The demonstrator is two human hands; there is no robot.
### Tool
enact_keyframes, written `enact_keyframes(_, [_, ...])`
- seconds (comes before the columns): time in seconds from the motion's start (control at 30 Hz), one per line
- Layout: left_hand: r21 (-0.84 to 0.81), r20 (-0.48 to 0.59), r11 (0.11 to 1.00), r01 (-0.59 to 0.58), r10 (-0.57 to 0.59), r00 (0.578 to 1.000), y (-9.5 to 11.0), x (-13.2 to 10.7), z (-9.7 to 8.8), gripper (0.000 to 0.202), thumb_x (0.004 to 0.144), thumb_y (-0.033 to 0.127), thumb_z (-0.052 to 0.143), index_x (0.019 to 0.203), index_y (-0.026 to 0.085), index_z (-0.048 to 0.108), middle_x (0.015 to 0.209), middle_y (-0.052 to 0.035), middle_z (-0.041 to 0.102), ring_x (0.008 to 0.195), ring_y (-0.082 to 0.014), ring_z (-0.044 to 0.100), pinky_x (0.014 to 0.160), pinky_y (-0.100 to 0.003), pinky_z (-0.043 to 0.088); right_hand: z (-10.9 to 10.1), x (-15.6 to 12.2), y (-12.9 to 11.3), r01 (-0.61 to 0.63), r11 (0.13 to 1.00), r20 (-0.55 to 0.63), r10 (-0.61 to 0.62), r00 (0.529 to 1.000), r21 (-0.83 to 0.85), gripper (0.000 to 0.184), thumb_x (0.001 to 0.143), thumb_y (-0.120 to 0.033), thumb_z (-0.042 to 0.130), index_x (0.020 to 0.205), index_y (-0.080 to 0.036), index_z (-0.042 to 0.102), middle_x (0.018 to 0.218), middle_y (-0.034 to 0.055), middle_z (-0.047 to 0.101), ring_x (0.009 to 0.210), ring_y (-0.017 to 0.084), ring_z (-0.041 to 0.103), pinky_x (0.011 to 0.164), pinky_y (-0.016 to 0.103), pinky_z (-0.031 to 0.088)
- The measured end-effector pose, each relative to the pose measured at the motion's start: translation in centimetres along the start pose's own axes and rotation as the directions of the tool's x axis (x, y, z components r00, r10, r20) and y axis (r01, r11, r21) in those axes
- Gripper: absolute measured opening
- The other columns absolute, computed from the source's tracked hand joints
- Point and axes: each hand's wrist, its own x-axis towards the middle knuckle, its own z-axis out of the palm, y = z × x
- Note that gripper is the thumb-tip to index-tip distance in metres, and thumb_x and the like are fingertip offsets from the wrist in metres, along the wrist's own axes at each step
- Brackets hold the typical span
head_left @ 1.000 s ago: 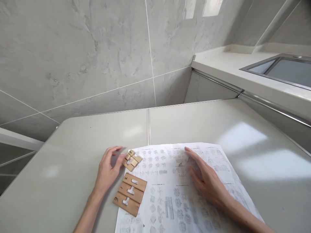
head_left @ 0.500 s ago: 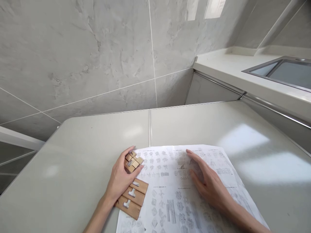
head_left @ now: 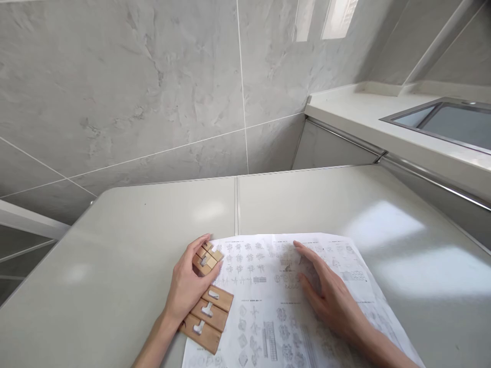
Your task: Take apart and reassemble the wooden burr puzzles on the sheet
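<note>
My left hand (head_left: 187,283) curls round a small cluster of wooden puzzle blocks (head_left: 207,257) at the top left corner of a printed instruction sheet (head_left: 284,301). Fingers and thumb close on the cluster. Just below it, partly under my palm, lie three flat wooden pieces with notches (head_left: 209,317), side by side. My right hand (head_left: 326,289) rests flat on the sheet with its fingers stretched out, the forefinger near a diagram in the upper middle. Both hands are on a pale grey table (head_left: 134,230).
A grey tiled wall (head_left: 153,92) rises behind the table. To the right runs a white counter (head_left: 368,117) with a steel sink (head_left: 448,120) set in it. The table has a seam (head_left: 236,204) down its middle.
My left hand has moved right from beside the block cluster onto it and closed round it, covering part of the three flat pieces. The right hand has stayed flat on the sheet.
</note>
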Motion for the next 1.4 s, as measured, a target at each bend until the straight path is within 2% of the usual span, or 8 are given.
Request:
enact_keyframes(0.4, [-0.063,-0.100,0.998,0.019,-0.026,0.995,-0.5,0.1,-0.4,0.062,0.088,0.048,0.084,0.143,0.033,0.060,0.151,-0.0069,0.069,0.143,-0.0335,0.065,0.121,-0.052,0.054,0.2,0.0,0.1,0.017,1.000,0.000,-0.017,1.000,0.007,0.058,0.109,-0.024,0.048,0.165,-0.037,0.038,0.169,0.0069,0.055,0.155,0.036,0.053,0.123,0.066,0.051])
enact_keyframes(0.6, [-0.007,-0.039,0.999,-0.054,0.054,0.998,2.1,-1.1,0.4,0.060,0.090,0.048,0.084,0.145,0.036,0.063,0.147,-0.0063,0.072,0.131,-0.0347,0.074,0.104,-0.047,0.067,-0.7,0.5,-0.9,0.072,0.962,-0.091,-0.050,0.995,0.264,0.032,0.112,-0.029,0.049,0.141,-0.035,0.062,0.146,0.0072,0.072,0.138,0.033,0.068,0.114,0.054,0.060])
enact_keyframes(0.73, [-0.135,0.223,0.975,-0.176,0.203,0.953,5.8,-2.9,2.6,0.065,0.095,0.041,0.082,0.154,0.044,0.055,0.155,-0.0047,0.067,0.128,-0.0332,0.075,0.106,-0.051,0.068,-1.8,0.7,-2.3,-0.087,0.759,0.173,-0.035,0.984,0.646,0.031,0.114,-0.048,0.054,0.139,-0.034,0.067,0.147,0.0106,0.071,0.133,0.032,0.070,0.115,0.051,0.058])
enact_keyframes(0.83, [-0.215,0.384,0.939,-0.269,0.335,0.860,8.2,-3.8,4.7,0.075,0.096,0.023,0.079,0.160,0.044,0.047,0.163,-0.0025,0.060,0.150,-0.0324,0.059,0.125,-0.056,0.052,-2.2,0.4,-3.0,-0.430,0.535,0.495,0.025,0.868,0.727,0.056,0.106,-0.063,0.067,0.152,-0.033,0.062,0.153,0.0114,0.068,0.146,0.034,0.061,0.124,0.053,0.048])
enact_keyframes(0.9, [-0.281,0.454,0.920,-0.274,0.379,0.806,9.2,-4.1,6.0,0.084,0.093,0.017,0.080,0.162,0.046,0.042,0.165,-0.0023,0.058,0.148,-0.0306,0.061,0.122,-0.052,0.055,-2.2,0.1,-3.4,-0.594,0.365,0.630,0.025,0.776,0.717,0.066,0.101,-0.068,0.071,0.156,-0.032,0.061,0.152,0.0110,0.070,0.149,0.035,0.058,0.126,0.053,0.044])
enact_keyframes(1.0, [-0.360,0.489,0.901,-0.241,0.402,0.774,10.1,-4.1,7.4,0.091,0.089,0.015,0.083,0.163,0.046,0.040,0.163,-0.0044,0.059,0.140,-0.0313,0.066,0.115,-0.051,0.060,-2.2,0.0,-4.1,-0.640,0.147,0.653,-0.064,0.754,0.754,0.057,0.102,-0.063,0.073,0.148,-0.030,0.069,0.142,0.0108,0.076,0.144,0.036,0.063,0.122,0.052,0.047])
enact_keyframes(1.27, [-0.319,0.407,0.947,-0.028,0.164,0.899,10.2,-3.9,7.4,0.093,0.076,0.051,0.099,0.157,0.035,0.056,0.165,-0.0150,0.050,0.149,-0.0444,0.053,0.117,-0.059,0.055,-2.7,0.5,-4.3,-0.587,0.078,0.592,-0.081,0.802,0.806,0.034,0.108,-0.046,0.072,0.133,-0.023,0.074,0.128,0.0124,0.079,0.121,0.031,0.076,0.110,0.047,0.054])
enact_keyframes(1.4, [-0.338,0.351,0.941,0.023,0.103,0.931,9.6,-4.2,7.2,0.075,0.073,0.058,0.098,0.137,0.031,0.071,0.144,-0.0140,0.059,0.129,-0.0394,0.063,0.108,-0.052,0.058,-2.8,0.5,-4.1,-0.547,0.223,0.561,-0.002,0.828,0.807,0.038,0.108,-0.055,0.069,0.129,-0.023,0.069,0.131,0.0125,0.076,0.117,0.029,0.075,0.107,0.047,0.055])
